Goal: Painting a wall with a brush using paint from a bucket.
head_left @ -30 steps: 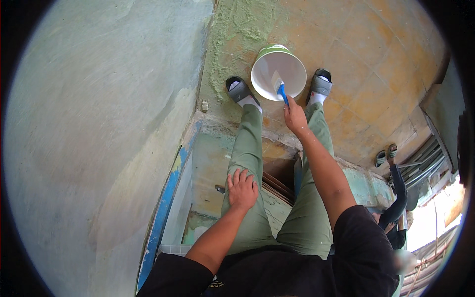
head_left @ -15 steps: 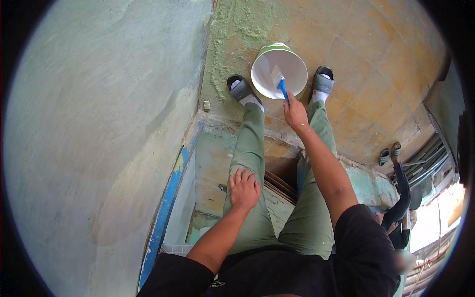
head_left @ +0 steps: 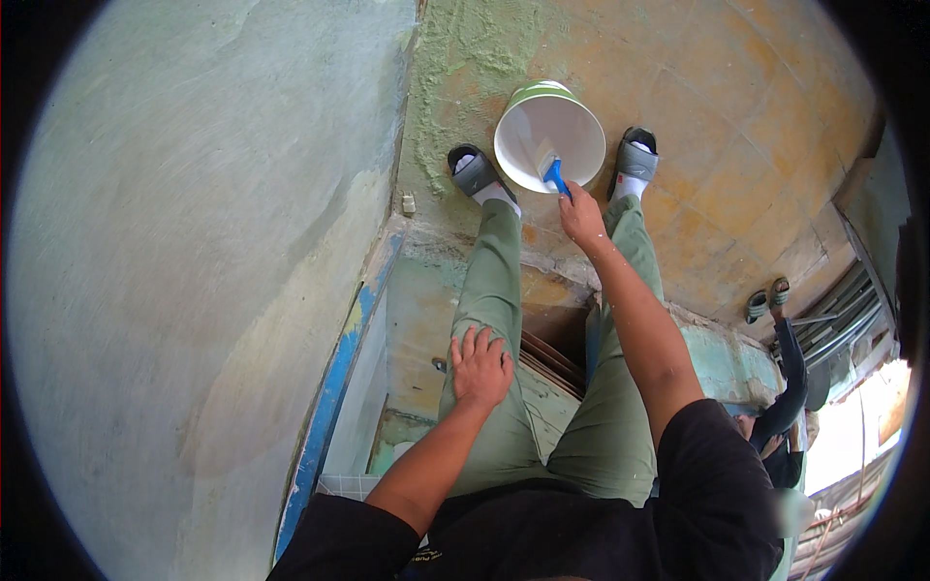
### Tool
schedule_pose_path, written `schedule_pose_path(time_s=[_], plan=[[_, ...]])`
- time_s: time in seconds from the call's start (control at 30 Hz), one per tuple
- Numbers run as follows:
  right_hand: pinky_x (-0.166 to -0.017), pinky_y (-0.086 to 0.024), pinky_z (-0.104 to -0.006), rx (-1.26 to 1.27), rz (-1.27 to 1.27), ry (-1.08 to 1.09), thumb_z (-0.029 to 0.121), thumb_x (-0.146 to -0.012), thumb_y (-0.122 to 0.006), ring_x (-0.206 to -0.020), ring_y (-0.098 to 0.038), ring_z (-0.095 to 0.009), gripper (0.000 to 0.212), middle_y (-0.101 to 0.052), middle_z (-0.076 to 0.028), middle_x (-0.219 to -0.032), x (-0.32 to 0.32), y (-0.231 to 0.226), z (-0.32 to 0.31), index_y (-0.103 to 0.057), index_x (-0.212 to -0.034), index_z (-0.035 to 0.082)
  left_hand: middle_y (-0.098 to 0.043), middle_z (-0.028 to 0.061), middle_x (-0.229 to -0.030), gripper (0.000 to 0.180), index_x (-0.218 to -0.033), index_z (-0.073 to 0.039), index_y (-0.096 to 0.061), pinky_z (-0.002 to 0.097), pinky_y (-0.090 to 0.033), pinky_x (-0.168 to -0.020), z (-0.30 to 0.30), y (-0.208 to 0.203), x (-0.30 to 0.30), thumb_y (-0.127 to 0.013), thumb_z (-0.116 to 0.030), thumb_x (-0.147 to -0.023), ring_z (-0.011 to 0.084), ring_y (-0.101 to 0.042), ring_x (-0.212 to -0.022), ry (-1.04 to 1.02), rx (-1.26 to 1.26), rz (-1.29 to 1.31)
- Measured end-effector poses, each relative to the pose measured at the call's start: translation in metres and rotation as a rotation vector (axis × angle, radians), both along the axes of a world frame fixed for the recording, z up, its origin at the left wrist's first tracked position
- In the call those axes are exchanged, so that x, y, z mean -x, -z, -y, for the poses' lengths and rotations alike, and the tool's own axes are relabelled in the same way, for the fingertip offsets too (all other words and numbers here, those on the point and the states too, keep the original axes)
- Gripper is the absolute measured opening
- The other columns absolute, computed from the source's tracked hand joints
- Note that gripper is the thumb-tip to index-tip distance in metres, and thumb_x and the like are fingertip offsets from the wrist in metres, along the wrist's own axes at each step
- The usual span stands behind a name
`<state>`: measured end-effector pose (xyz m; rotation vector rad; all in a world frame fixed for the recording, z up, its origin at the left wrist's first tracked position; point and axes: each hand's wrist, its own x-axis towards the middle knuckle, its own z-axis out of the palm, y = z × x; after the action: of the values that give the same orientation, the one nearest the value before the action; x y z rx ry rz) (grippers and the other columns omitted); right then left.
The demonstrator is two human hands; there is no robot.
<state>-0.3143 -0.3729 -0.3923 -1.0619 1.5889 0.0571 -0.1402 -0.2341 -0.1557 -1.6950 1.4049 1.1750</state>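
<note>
A white bucket [head_left: 586, 136] with a green outside stands on the floor between my feet, its mouth toward me. My right hand [head_left: 583, 215] is closed round the blue handle of a paintbrush [head_left: 556, 176]. The brush's pale bristles point into the bucket, by the near inner wall; whether they touch it I cannot tell. Flat on my left thigh, near the knee, rests my left hand [head_left: 481, 366] with its fingers spread and nothing in it.
A tall pale wall [head_left: 194, 242] fills the left side, with a blue painted edge [head_left: 325, 416] near me. Another person [head_left: 790, 378] in dark clothes is at the lower right, beside stacked metal pipes [head_left: 852, 320]. Under my legs lie brown boards [head_left: 552, 363].
The brush has dipped slightly lower within the bucket, its bristles nearer the inner wall. My left hand stays on my thigh.
</note>
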Motion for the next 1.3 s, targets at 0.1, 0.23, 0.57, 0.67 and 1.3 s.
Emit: schedule_pose_path(time_s=[0.1, 0.23, 0.57, 0.67, 1.3], plan=[[-0.083, -0.044, -0.0531, 0.029, -0.03, 0.112, 0.019, -0.089, -0.046, -0.094, -0.058, -0.047, 0.035, -0.061, -0.029, -0.1, -0.007, -0.008, 0.001, -0.052, -0.118, 0.0, -0.048, 0.0078, -0.133, 0.033, -0.114, -0.012, -0.062, 0.0513, -0.017, -0.111, 0.002, -0.001, -0.002, -0.054, -0.03, -0.087, 0.0274, -0.033, -0.133, -0.01, -0.012, 0.004], [-0.083, -0.044, -0.0531, 0.0, -0.015, 0.035, 0.019, -0.089, -0.046, -0.094, -0.058, -0.047, 0.035, -0.061, -0.03, -0.1, -0.006, -0.004, 0.001, -0.053, -0.118, 0.0, -0.046, 0.007, -0.135, 0.033, -0.114, -0.014, -0.06, 0.0517, -0.016, -0.112, -0.001, 0.001, -0.002, -0.053, -0.031, -0.086, 0.0278, -0.031, -0.134, 0.005, -0.013, 0.011], [-0.083, -0.044, -0.0525, 0.001, -0.014, 0.115, 0.019, -0.088, -0.046, -0.093, -0.058, -0.046, 0.034, -0.061, -0.029, -0.098, -0.01, -0.001, 0.002, -0.055, -0.116, 0.0, -0.046, 0.0074, -0.134, 0.033, -0.113, -0.014, -0.061, 0.052, -0.016, -0.112, -0.001, 0.001, -0.003, -0.052, -0.031, -0.086, 0.0281, -0.031, -0.134, 0.005, -0.018, 0.011], [-0.083, -0.044, -0.0526, -0.007, -0.031, 0.071, 0.019, -0.088, -0.046, -0.093, -0.058, -0.046, 0.034, -0.062, -0.029, -0.098, -0.003, 0.006, -0.002, -0.055, -0.116, 0.001, -0.046, 0.0073, -0.135, 0.033, -0.114, -0.014, -0.06, 0.0521, -0.016, -0.112, -0.001, 0.002, 0.0, -0.053, -0.031, -0.086, 0.0281, -0.031, -0.134, 0.006, -0.02, 0.001], [-0.083, -0.044, -0.0528, -0.06, -0.053, 0.03, 0.022, -0.09, -0.046, -0.094, -0.058, -0.045, 0.033, -0.062, -0.027, -0.1, -0.01, -0.004, 0.004, -0.054, -0.117, 0.005, -0.046, 0.0078, -0.134, 0.033, -0.113, -0.013, -0.06, 0.0528, -0.016, -0.112, -0.011, 0.001, -0.002, -0.053, -0.032, -0.087, 0.0285, -0.03, -0.134, 0.027, 0.004, 0.009]])
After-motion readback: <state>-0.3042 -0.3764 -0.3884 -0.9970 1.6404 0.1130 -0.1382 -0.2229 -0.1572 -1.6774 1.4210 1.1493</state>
